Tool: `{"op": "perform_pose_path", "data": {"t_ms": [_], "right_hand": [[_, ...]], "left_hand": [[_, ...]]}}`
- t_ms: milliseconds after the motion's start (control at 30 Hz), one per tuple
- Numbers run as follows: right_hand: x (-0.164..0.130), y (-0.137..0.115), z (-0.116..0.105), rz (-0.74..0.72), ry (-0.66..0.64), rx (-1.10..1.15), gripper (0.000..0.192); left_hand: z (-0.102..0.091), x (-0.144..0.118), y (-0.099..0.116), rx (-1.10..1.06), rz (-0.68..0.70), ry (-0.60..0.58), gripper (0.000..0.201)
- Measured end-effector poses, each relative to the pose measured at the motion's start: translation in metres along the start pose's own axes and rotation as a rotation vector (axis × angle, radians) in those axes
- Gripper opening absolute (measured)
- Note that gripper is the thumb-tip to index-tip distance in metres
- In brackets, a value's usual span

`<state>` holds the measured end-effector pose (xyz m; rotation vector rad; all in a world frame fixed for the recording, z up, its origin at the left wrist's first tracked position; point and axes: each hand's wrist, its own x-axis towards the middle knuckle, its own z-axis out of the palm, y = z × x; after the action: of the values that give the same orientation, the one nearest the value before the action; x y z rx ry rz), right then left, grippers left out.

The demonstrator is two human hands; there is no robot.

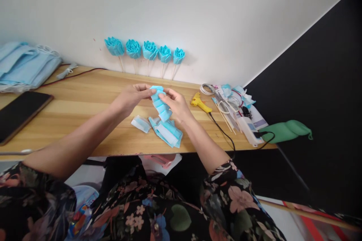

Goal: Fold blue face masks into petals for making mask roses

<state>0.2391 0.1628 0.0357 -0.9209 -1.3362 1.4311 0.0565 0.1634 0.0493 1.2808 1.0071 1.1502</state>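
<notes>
Wooden table (85, 105) with phone (21, 113), masks (25, 67), glue gun (200, 102), folded mask pieces (166, 130).

Place: home craft desk.
Evidence: wooden tabletop (85, 105); glue gun (200, 102) at 3 o'clock; blue fabric roses (144, 51) at 12 o'clock.

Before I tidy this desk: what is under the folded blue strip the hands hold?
Under the folded blue mask strip, held by left hand and right hand, lie cut mask pieces on the wooden desk. Anything beneath that pile is covered.
</notes>
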Motion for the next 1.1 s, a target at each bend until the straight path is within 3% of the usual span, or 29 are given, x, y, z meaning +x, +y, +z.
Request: {"op": "perform_pose_path", "data": {"t_ms": [167, 433, 633, 800, 933, 1100], "right_hand": [[0.014, -0.006, -0.001, -0.111, 0.027, -0.109, 0.032], [0.025, 0.002, -0.001, -0.106, 0.048, -0.126, 0.034], [0.038, 0.003, 0.001, -0.050, 0.022, -0.095, 0.039], [0.046, 0.010, -0.002, -0.044, -0.022, -0.141, 0.039], [0.044, 0.023, -0.004, -0.063, -0.004, -0.146, 0.034], [0.036, 0.032, -0.003, -0.057, -0.014, -0.106, 0.032]], "left_hand": [[-0.009, 0.006, 0.001, -0.077, 0.049, -0.006, 0.033], [-0.020, 0.015, -0.010, 0.006, 0.051, -0.056, 0.031], [-0.017, 0.020, -0.010, 0.024, 0.034, 0.049, 0.025], [-0.023, 0.022, -0.022, 0.043, 0.033, 0.032, 0.026], [-0.025, 0.018, -0.026, 0.037, 0.048, 0.025, 0.031], [-0.023, 0.014, -0.028, -0.003, 0.060, 0.106, 0.029]]}}
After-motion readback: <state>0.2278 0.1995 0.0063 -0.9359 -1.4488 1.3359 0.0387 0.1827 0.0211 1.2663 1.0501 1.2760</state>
